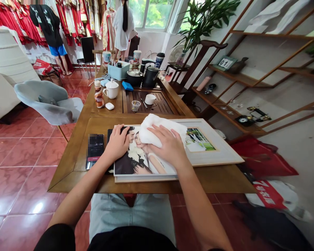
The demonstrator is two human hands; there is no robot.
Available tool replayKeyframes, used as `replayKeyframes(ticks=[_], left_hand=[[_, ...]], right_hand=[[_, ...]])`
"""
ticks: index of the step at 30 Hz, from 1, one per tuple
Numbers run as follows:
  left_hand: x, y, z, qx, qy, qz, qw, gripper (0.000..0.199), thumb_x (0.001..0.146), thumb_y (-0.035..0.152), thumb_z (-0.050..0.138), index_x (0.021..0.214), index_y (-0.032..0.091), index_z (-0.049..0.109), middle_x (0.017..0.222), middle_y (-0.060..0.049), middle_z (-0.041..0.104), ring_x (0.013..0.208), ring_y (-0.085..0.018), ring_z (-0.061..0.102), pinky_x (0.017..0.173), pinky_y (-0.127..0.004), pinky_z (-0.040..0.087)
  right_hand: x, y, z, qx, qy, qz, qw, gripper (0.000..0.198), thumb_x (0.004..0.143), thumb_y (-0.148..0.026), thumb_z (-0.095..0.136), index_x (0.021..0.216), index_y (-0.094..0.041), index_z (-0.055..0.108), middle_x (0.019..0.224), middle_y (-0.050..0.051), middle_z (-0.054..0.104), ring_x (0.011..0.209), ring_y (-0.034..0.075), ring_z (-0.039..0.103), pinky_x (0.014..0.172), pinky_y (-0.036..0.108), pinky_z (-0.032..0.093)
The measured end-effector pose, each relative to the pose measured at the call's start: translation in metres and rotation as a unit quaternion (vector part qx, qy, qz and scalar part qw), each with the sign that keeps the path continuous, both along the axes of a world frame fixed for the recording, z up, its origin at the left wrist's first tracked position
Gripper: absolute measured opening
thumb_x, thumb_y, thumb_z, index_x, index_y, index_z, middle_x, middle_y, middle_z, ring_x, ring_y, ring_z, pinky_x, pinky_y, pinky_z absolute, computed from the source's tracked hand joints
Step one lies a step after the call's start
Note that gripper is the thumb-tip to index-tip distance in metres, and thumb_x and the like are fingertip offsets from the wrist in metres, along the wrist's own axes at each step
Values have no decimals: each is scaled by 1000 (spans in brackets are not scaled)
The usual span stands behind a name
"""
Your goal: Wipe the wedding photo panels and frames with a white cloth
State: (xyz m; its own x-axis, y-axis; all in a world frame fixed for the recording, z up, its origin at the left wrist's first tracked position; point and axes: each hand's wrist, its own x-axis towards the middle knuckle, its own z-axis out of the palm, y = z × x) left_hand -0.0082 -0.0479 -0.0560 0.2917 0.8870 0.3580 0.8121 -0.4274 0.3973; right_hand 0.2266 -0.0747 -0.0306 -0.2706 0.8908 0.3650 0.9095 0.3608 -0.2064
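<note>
A large wedding photo print [138,158] lies on top of a pale picture frame [226,153] at the table's near edge. My left hand [118,142] rests flat on the print's upper left part, fingers stretched out. Under my right hand [169,144] is a fluffy white cloth [149,127], pressed against the upper part of the print with the fingers over it. To the right of the cloth, a smaller outdoor photo [200,139] shows inside the frame. A phone [95,151] lies left of the print, beside my left forearm.
Beyond the print, the wooden table [81,129] bears a tea tray [170,103], a white cup [150,99], a lidded mug [111,89], a drink bottle [98,94] and a black kettle [150,76]. A grey chair [48,101] stands left, shelves [240,78] right. Two people stand at the back.
</note>
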Motion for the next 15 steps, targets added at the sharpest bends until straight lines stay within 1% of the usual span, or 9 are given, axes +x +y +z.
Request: replayKeyframes(ticks=[2, 3, 5, 8, 11, 13, 15], left_hand=[[0, 0, 0, 2, -2, 0, 1000, 42, 103, 26, 41, 141, 13, 54, 149, -18, 48, 146, -34, 37, 125, -54, 31], [0, 0, -1, 2, -3, 0, 1000, 42, 103, 26, 41, 141, 14, 54, 149, -18, 48, 146, -34, 37, 124, -55, 31], [0, 1, -2, 4, -5, 0, 1000, 42, 103, 25, 40, 141, 14, 54, 149, -19, 48, 146, -34, 38, 124, -56, 32], [0, 2, -3, 6, -4, -1, 1000, 42, 103, 25, 40, 141, 13, 54, 149, -20, 48, 146, -34, 38, 123, -57, 32], [-1, 2, -4, 8, -5, -1, 1000, 42, 104, 27, 40, 140, 13, 54, 148, -19, 49, 147, -34, 37, 124, -56, 31], [-1, 2, -3, 8, -6, -1, 1000, 42, 104, 27, 39, 141, 14, 54, 148, -18, 48, 147, -33, 37, 124, -56, 31], [-1, 2, -3, 4, -6, -3, 1000, 42, 103, 26, 39, 141, 15, 54, 149, -18, 48, 147, -33, 37, 124, -56, 31]], right_hand=[[2, 0, -1, 4, 1, -5, 1000, 51, 93, -38, 58, 143, -29, 57, 155, 5, 53, 144, 33, 46, 117, 61, 29], [3, -1, -1, 2, -3, 7, 1000, 51, 93, -38, 58, 143, -29, 57, 155, 5, 54, 144, 33, 46, 117, 61, 29], [4, -5, 1, -5, -13, 55, 998, 53, 91, -38, 60, 143, -30, 57, 154, 4, 54, 144, 32, 47, 118, 60, 28], [3, -14, 4, -21, -19, 134, 991, 58, 85, -32, 64, 143, -32, 58, 154, 2, 54, 145, 31, 47, 119, 59, 27], [5, -25, 7, -32, -8, 186, 982, 61, 79, -26, 65, 140, -34, 59, 153, 0, 55, 144, 28, 48, 119, 56, 27], [8, -28, 7, -37, 0, 204, 978, 61, 78, -24, 65, 137, -35, 61, 152, 0, 56, 143, 27, 49, 119, 54, 27], [12, -27, 5, -35, 4, 194, 980, 59, 79, -25, 66, 137, -35, 61, 152, 0, 57, 143, 27, 49, 119, 54, 28]])
